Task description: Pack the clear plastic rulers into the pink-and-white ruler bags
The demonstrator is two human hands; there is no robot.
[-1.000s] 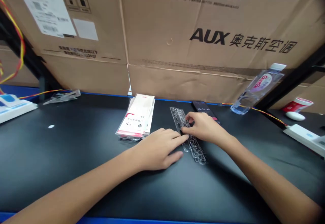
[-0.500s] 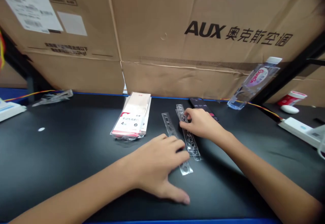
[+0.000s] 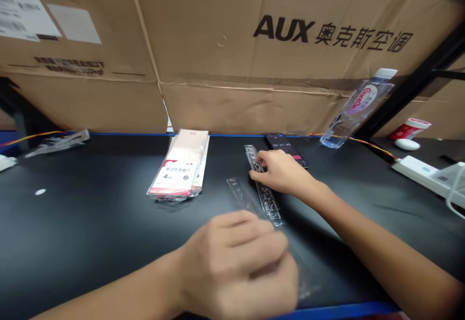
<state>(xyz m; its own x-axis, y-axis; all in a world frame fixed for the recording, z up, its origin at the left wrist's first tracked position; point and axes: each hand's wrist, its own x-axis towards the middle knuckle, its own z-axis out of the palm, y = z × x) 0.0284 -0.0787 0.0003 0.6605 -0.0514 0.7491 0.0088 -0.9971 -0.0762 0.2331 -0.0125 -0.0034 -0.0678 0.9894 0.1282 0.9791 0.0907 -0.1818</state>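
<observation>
My left hand [image 3: 240,266] is close to the camera and blurred, its fingers curled round a single clear plastic ruler [image 3: 241,194] that it has lifted at an angle over the black table [image 3: 90,223]. My right hand [image 3: 281,175] is farther back, with its fingertips pressed on a small stack of clear stencil rulers [image 3: 269,201] lying on the table. A pile of flat red-and-white packets [image 3: 178,167] lies just left of the rulers.
A phone showing a timer [image 3: 286,146] lies behind my right hand. A water bottle [image 3: 358,109] leans against large cardboard boxes [image 3: 254,68] along the back. At right are a white power strip [image 3: 425,175], a red cup [image 3: 410,129] and a white mouse [image 3: 407,144].
My left hand slid one ruler off the stack, pulled it toward me and closed round it, lifting it. My right hand stayed on the stack. The camera tilted down.
</observation>
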